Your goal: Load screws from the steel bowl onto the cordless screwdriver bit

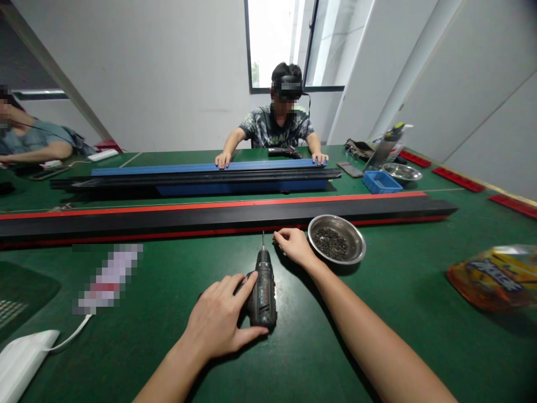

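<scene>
Clamps drill (265,296) in left hand (216,319) over green table (398,291), bit toward red-and-black profile (210,217)

Positions right hand (295,244) between drill and steel bowl (356,240) of small dark parts (331,244), just beside rim; cannot tell its grip, apart or clamped

Green table (168,263), black-and-red bar (210,218), near metal bowl (356,243), blue tray (381,189)

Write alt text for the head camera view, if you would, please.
A person's left hand holds a black power drill at a green table, its bit pointing toward a long black-and-red bar; the right hand is beside a metal bowl of small dark pieces. Across the table, a co-worker rests both hands on a long blue bar.
</scene>
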`<state>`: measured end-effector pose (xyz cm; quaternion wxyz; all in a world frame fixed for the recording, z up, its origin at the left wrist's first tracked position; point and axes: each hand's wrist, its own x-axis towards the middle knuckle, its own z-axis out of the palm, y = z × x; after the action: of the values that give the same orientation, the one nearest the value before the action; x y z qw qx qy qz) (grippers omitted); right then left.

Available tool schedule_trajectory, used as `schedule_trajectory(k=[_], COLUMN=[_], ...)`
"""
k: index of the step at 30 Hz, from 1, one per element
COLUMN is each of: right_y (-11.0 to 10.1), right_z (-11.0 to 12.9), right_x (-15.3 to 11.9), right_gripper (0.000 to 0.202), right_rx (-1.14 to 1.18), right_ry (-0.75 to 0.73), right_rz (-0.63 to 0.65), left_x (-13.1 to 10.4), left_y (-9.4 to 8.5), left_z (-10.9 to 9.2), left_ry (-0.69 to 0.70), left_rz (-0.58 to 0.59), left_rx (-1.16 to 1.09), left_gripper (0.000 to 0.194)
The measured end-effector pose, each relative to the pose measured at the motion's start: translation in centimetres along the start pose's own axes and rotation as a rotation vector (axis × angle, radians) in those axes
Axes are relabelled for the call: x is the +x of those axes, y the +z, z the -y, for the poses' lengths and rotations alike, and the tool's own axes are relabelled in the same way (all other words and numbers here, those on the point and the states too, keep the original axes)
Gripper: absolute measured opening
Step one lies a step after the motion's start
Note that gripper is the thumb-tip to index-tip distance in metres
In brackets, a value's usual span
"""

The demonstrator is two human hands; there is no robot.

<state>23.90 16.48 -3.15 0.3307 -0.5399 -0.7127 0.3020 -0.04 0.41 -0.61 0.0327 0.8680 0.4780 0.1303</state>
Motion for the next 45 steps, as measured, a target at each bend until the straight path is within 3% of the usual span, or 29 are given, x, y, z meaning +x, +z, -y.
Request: schedule_trajectory(k=[4,8,13,17,22,28,32,37,45], right_y=[-1.3,-5.3,-12.2,-14.8,-14.9,-14.4,-13.4,-13.0,-14.4], right_z=[2.1,4.0,4.0,2.7,1.4,-1.4,-2.8,-3.2,-2.8], right_x=[-0.1,-0.3,-0.8,-1.1,-1.0,-0.7,-0.7,-0.7,-0.5], right_gripper=[0.042,0.047,0.051,0.050,0.049,0.017,0.020,0.010,0.011], right_rx=[-0.100,-0.096,-0.313,-0.394,-0.390,-0.599,-0.605,-0.599,-0.587], right_ry=[0.022,0.074,0.175,0.291,0.331,0.383,0.429,0.455,0.429], right_rz=[0.130,0.281,0.123,0.022,0.001,0.001,0.053,0.081,0.009], left_x=[0.3,0.4,0.4,0.5,0.5,0.2,-0.2,-0.5,-0.4], left_y=[0.3,0.3,0.2,-0.1,-0.2,-0.3,-0.5,-0.5,-0.8], left_z=[0.5,0.7,0.6,0.6,0.6,0.6,0.5,0.3,0.0], left_ry=[-0.008,-0.008,-0.005,-0.005,-0.013,-0.022,0.000,0.018,0.030], left_rz=[-0.015,-0.005,0.000,0.008,0.019,0.005,0.008,-0.007,0.005], left_rx=[0.017,0.030,0.028,0.021,0.013,0.011,0.000,-0.017,-0.042], left_gripper=[0.095,0.097,0.098,0.098,0.098,0.097,0.099,0.100,0.101])
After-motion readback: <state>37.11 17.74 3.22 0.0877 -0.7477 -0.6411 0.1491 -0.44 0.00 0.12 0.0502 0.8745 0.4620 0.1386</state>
